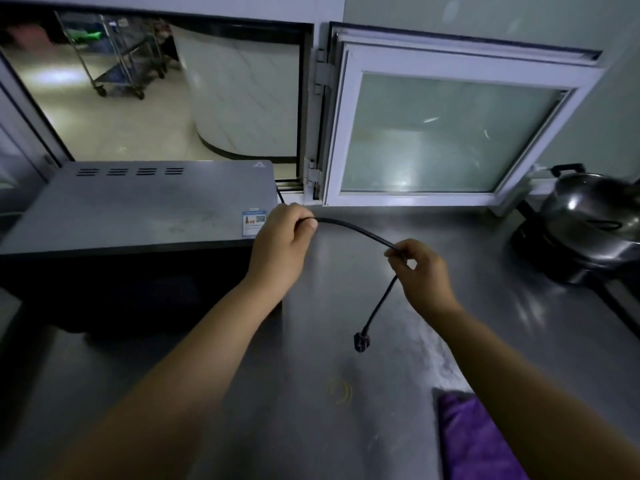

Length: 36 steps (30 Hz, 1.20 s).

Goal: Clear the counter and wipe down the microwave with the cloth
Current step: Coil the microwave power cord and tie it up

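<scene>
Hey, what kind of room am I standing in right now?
Probably a commercial or canteen kitchen: a steel counter with a microwave and a lidded pot, plus a serving hatch opening onto a room with a wheeled metal rack.

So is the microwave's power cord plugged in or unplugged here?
Unplugged: the plug dangles free above the counter, with the cord held between left hand and right hand.

Dim light. Pale grey-green wall point(485, 15) behind. White-framed frosted-glass window sash point(446, 133) swung inward on its hinges. Left of it, an open hatch point(156, 91) gives onto a brighter room: glossy pale floor point(104, 126), wheeled metal wire rack point(121, 53), curved white marble-patterned partition point(242, 98).
</scene>
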{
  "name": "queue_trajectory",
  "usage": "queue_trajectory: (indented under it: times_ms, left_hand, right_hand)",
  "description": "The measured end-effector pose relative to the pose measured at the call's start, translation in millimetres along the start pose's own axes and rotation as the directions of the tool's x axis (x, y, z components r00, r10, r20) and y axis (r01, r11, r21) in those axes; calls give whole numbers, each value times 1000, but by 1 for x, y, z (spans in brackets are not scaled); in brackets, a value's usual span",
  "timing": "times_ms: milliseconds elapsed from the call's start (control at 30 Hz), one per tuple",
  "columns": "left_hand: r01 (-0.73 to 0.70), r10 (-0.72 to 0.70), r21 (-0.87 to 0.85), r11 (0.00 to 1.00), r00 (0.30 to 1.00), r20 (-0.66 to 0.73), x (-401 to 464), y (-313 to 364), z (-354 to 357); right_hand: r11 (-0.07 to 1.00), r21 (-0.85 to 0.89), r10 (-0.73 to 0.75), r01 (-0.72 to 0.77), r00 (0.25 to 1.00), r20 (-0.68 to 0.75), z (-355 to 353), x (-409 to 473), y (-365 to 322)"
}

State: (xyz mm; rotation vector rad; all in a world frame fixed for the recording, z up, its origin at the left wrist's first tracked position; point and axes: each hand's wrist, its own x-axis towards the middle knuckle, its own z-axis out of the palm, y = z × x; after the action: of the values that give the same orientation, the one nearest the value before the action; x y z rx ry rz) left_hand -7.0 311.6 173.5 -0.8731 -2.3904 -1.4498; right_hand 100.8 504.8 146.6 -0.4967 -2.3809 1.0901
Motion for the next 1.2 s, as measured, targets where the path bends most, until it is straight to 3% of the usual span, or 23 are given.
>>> queue_trajectory:
  times_ms: [200,267,400,533,700,767,867,933,1033,1100,1200]
  left_hand:
    - [165,-200,-230,959,970,-137,-7,4,-23]
    - [222,-299,-364,904,939,-171,-7,5,-27]
    - [266,-430,-501,823,869,-244,-5,0,-41]
    - [303,-572,-615,728,763,-301,-3,-14,-54]
    - [347,-689,-678,647,648,-326,-8,-30,-60]
    - [404,-687,-631,663,664,-296,-15,-37,-58]
    - [532,-694,-536,655,704,-150,-25,-47,-46]
    - [625,-710,-456,634,704,-23,-30,-50,-34]
    - [616,-615,-313,723,780,115,-34,-39,-17]
    - [506,-460,-246,827,860,221,-30,-22,-7]
    - [302,-222,-211,930,916,333,-26,9,10]
  right_hand:
    - [945,200,242,-258,965,98,29,0,-9]
    - [955,141,238,-260,959,154,42,-4,-11]
    - [980,-147,170,-135,948,269,58,-10,-12]
    - [962,-233,206,-142,939,276,60,-8,-7]
    - [933,-11,348,-361,891,292,53,-10,4]
    - [831,253,427,-496,859,283,48,-9,7]
    - [404,704,549,-585,770,325,39,-2,4]
    - [244,808,567,-536,755,329,33,5,-3]
    - [237,840,525,-487,792,311,28,15,-17]
    - [263,840,505,-474,810,298,26,22,-28]
    - [208,878,479,-431,828,293,28,28,-44]
